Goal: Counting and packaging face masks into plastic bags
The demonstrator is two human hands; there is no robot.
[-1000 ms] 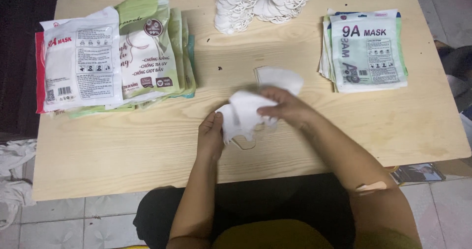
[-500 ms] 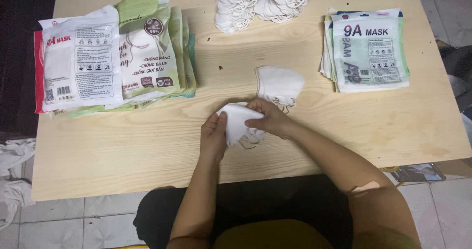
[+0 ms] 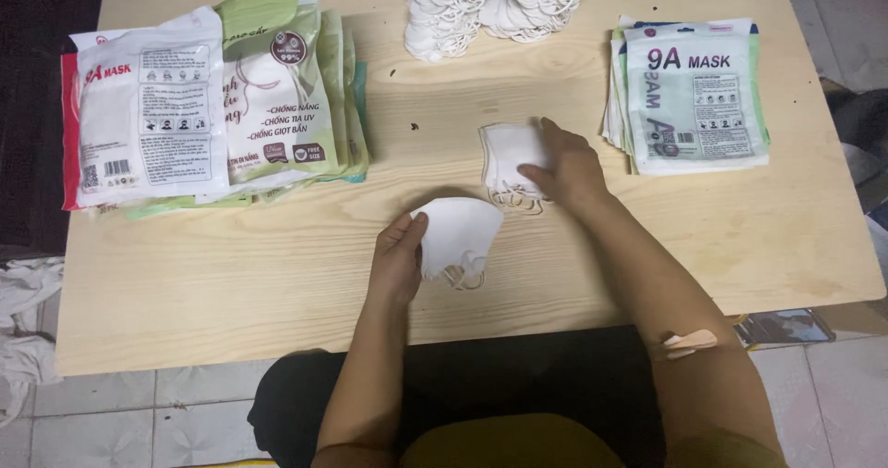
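Note:
My left hand (image 3: 400,257) holds a folded white face mask (image 3: 460,232) by its left edge, just above the wooden table (image 3: 277,274); its ear loops dangle below. My right hand (image 3: 566,165) rests farther back on a second small stack of white masks (image 3: 511,153) lying flat on the table, fingers pressed on its right side. The two hands are apart, with bare wood between them.
A heap of loose white masks (image 3: 495,1) lies at the table's far edge. Stacks of flat printed pouches sit at the back left (image 3: 213,98) and back right (image 3: 689,93). Tiled floor and crumpled cloth (image 3: 23,320) lie beyond the left edge.
Both hands were together on one mask near the middle. My right hand has since moved back and to the right onto the other masks; my left hand keeps the folded mask.

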